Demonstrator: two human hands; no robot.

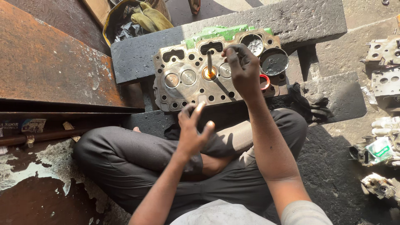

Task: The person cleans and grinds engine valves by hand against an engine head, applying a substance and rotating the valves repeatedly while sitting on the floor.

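A metal cylinder head (183, 89) lies flat across two dark stone blocks, its face with several round holes and valve discs turned up. A valve stem (209, 63) stands upright from a brass-coloured seat near its middle. My right hand (243, 71) reaches over the head, greasy fingers bent just right of the stem, touching the surface beside a valve; it holds nothing I can see. My left hand (192, 129) hovers above my lap, fingers spread and empty. I sit cross-legged in dark trousers.
Two round tins of dark paste (273, 61) sit on the head's right end, beside a small red ring (265, 82). A dark rag (310, 102) lies on the near block. Rusty steel plate (46, 54) fills the left. More engine parts (385, 62) lie at right. Yellow gloves (150, 17) rest behind.
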